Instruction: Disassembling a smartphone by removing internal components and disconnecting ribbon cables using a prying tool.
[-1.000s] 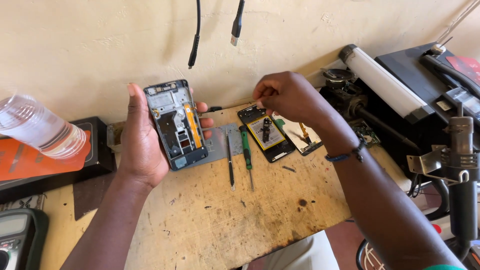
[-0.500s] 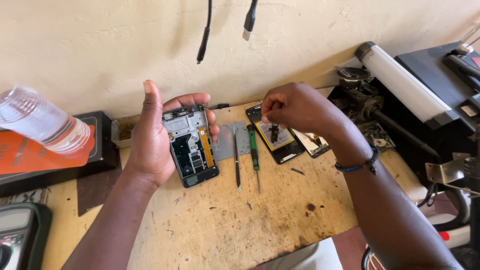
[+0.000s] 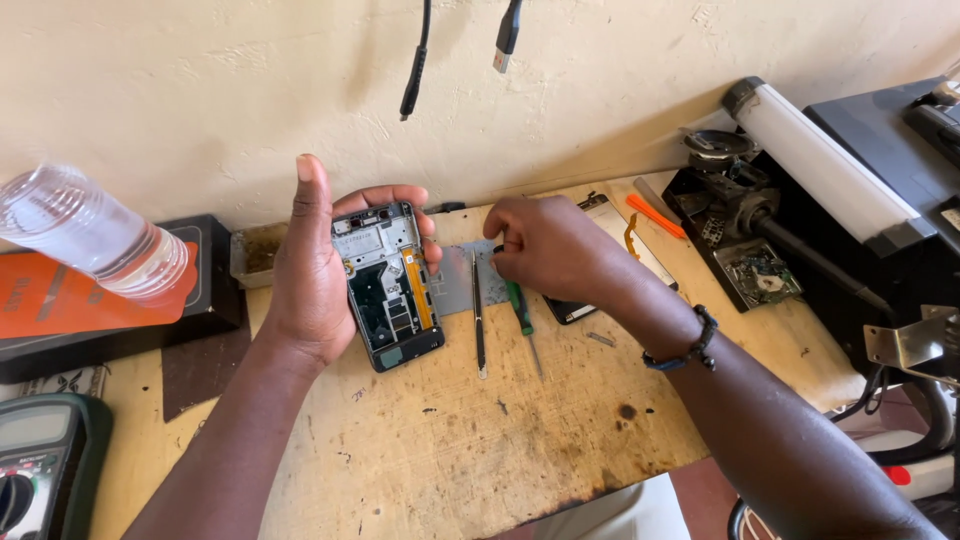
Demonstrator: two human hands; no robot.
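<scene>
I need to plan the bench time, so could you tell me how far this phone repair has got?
Done: the opened phone has its back off, its insides bare. In hand: the left hand holds it while the right hand reaches the green-handled screwdriver on the workbench. Left: the phone is not yet closed.

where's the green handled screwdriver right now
In the head view, the green-handled screwdriver lies on the wooden workbench near the middle, just under the right hand, beside the black tweezers and right of the opened phone in the left hand.
</scene>
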